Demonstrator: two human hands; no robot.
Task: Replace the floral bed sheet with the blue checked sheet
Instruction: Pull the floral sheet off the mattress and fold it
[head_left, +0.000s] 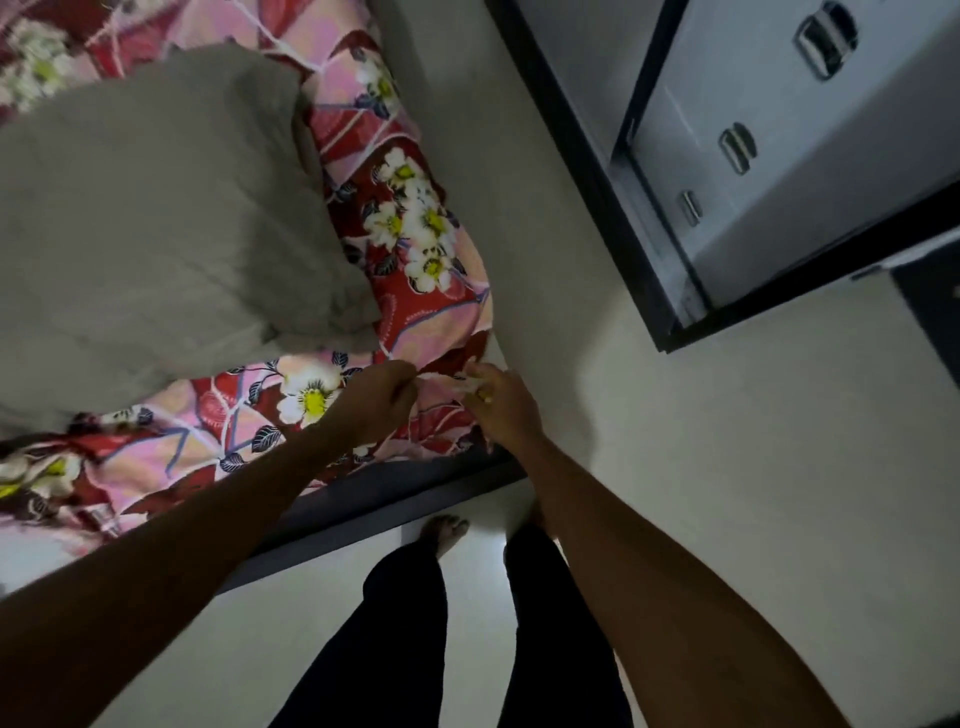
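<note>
The floral bed sheet (405, 228), red and pink with white flowers, covers the bed at the left. At the bed's near corner my left hand (376, 402) grips a fold of this sheet with curled fingers. My right hand (501, 402) pinches the sheet's corner edge just to the right of it. A grey pillow (156, 208) lies on the sheet behind my hands. No blue checked sheet shows in the head view.
The dark bed frame (363, 499) runs along the bed's near edge. A dark-framed wardrobe with grey doors and metal handles (779, 156) stands at the upper right. My legs and bare feet (441, 530) stand on the pale floor (753, 467) beside the bed.
</note>
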